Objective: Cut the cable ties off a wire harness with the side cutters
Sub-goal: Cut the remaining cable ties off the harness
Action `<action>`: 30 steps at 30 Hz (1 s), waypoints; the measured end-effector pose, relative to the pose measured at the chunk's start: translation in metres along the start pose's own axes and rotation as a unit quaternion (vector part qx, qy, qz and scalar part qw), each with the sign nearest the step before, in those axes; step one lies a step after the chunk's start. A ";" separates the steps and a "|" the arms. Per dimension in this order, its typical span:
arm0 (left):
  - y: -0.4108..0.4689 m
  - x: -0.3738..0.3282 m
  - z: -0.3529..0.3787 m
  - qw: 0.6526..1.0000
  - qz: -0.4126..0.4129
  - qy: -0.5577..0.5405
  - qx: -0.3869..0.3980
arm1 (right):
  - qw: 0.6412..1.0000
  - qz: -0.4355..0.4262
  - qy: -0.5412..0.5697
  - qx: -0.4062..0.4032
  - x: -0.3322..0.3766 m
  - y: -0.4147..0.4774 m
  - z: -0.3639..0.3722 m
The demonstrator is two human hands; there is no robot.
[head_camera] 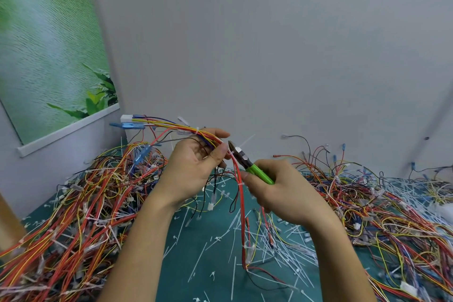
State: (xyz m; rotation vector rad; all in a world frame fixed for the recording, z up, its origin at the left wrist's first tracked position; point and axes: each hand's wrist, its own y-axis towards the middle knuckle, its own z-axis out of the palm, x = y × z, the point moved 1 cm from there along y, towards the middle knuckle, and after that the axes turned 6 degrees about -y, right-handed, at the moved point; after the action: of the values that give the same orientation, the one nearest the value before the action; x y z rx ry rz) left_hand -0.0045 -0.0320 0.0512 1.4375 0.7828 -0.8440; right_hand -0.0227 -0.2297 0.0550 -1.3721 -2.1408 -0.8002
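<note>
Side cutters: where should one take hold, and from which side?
By the green handles, coming from the lower right. The side cutters point up-left at the wire harness in the left hand, so the handle end lies clear of the wires; the right hand grips them there.

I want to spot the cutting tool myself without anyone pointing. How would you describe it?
Above the teal table, between two heaps of coloured wires, two hands work. The right hand grips the side cutters, their dark tip pointing toward the wire harness in the left hand. Their bright green handles stand out among thin wires and white cable ties.
</note>
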 end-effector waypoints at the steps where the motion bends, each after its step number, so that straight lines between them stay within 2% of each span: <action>1: 0.000 0.000 -0.001 1.000 0.003 -0.004 -0.003 | 1.000 -0.003 -0.002 0.004 0.000 0.000 0.000; 6: 0.000 -0.001 -0.005 1.000 0.003 -0.003 0.015 | 0.998 -0.001 0.039 0.046 -0.004 0.000 0.000; 11: -0.001 -0.003 -0.005 0.999 0.002 0.000 0.032 | 0.998 -0.003 0.022 0.057 -0.003 -0.002 -0.001; 30: -0.001 -0.004 -0.009 0.999 0.009 -0.005 0.039 | 1.000 -0.013 -0.020 0.016 0.001 -0.002 0.003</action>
State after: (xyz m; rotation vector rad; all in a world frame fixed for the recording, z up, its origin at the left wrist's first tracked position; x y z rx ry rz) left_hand -0.0070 -0.0225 0.0541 1.5068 0.7351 -0.8760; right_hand -0.0252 -0.2270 0.0530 -1.3577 -2.1970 -0.7513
